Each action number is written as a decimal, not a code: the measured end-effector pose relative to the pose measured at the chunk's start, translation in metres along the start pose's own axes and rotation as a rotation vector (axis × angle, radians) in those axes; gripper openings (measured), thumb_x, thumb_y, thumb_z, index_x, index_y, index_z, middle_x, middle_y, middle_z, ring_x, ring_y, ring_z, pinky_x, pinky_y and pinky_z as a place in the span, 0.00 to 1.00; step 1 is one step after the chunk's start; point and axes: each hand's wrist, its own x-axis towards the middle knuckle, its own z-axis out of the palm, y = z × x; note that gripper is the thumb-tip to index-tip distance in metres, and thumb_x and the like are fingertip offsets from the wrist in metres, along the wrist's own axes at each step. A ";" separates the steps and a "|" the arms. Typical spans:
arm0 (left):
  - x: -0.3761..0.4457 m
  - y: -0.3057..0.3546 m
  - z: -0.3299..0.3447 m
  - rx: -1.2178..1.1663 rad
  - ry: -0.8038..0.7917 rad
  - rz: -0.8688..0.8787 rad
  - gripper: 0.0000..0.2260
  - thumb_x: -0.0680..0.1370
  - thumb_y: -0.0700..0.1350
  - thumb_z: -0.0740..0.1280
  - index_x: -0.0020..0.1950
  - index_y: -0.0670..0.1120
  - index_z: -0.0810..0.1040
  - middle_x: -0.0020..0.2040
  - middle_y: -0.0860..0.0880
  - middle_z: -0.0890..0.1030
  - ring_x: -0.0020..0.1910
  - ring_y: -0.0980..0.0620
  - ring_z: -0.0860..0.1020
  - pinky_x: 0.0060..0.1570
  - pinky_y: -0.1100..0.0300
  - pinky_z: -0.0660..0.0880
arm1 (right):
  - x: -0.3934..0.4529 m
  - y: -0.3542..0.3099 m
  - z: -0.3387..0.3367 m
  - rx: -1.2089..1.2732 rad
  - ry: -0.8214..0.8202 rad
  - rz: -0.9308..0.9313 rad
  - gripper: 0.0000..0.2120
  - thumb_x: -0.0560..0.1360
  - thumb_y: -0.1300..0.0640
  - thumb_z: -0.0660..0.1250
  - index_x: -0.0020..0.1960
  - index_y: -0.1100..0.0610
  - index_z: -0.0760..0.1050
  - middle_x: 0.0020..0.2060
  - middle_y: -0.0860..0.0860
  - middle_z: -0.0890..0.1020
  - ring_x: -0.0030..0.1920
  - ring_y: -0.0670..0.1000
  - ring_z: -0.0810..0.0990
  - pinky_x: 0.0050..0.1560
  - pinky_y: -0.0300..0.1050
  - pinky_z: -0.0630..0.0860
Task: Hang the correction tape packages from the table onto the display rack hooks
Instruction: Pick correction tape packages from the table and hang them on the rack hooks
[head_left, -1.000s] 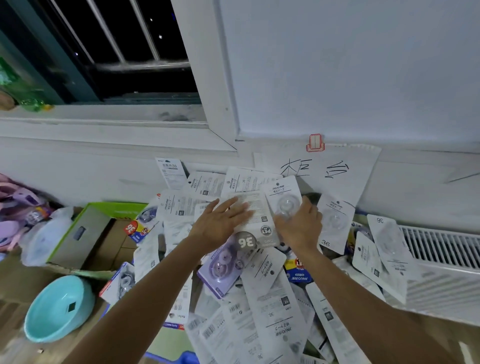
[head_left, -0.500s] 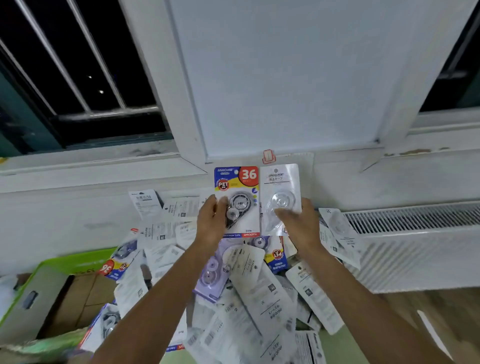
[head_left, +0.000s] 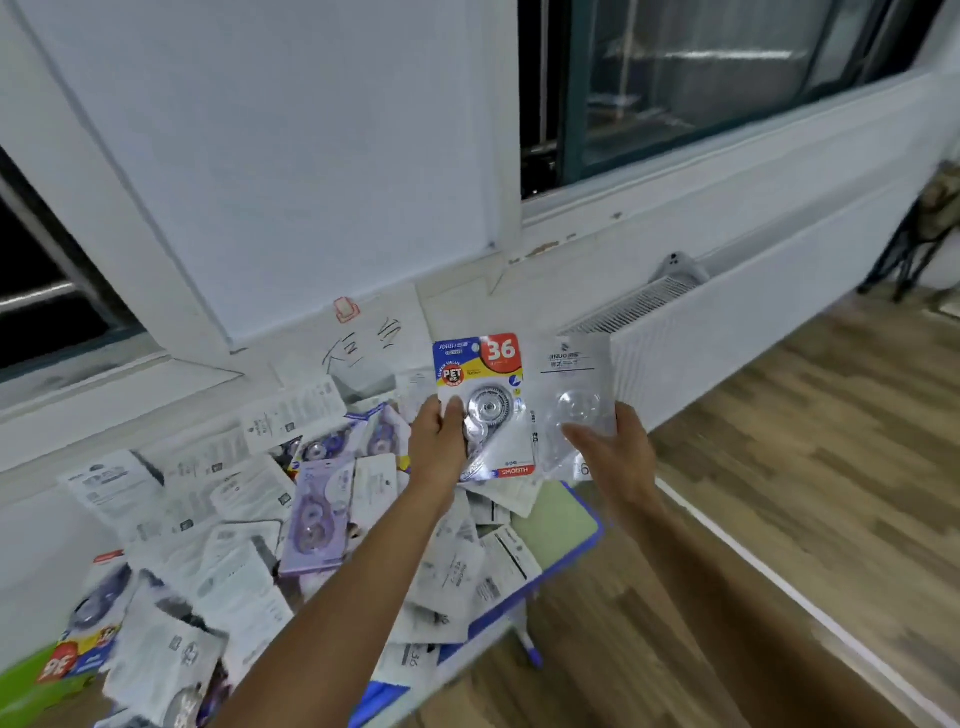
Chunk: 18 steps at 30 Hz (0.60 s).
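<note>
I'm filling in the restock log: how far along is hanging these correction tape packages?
Done: nothing visibly hung; no display rack shows in this view. In hand: the left hand holds a colourful package marked 36, and the right hand holds a white package, both lifted above the table. Left: a big pile of packages covers the table.

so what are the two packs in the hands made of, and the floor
Colourful pack: glossy printed card with a clear plastic blister, which glints. White pack: pale card, possibly plastic, with a see-through bubble. Floor: wood or wood-look laminate; plank seams and grain show.
</note>
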 end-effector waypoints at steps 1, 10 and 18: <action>-0.008 0.004 0.016 0.025 -0.029 0.018 0.09 0.81 0.46 0.59 0.42 0.49 0.73 0.42 0.48 0.79 0.44 0.50 0.77 0.44 0.54 0.72 | -0.004 0.000 -0.019 -0.012 0.042 -0.006 0.19 0.63 0.48 0.70 0.52 0.52 0.73 0.45 0.49 0.81 0.44 0.50 0.81 0.39 0.46 0.77; -0.111 0.042 0.173 0.244 -0.339 0.240 0.13 0.81 0.47 0.59 0.36 0.50 0.66 0.36 0.52 0.73 0.37 0.52 0.72 0.36 0.55 0.66 | -0.048 0.021 -0.205 0.040 0.381 -0.060 0.14 0.69 0.59 0.74 0.50 0.49 0.73 0.46 0.48 0.82 0.46 0.49 0.82 0.46 0.50 0.80; -0.291 0.072 0.332 0.182 -0.682 0.334 0.08 0.81 0.43 0.60 0.44 0.43 0.74 0.38 0.50 0.75 0.39 0.52 0.72 0.34 0.63 0.65 | -0.138 0.049 -0.414 -0.050 0.681 -0.024 0.16 0.70 0.59 0.74 0.55 0.58 0.73 0.50 0.52 0.81 0.47 0.49 0.79 0.48 0.43 0.77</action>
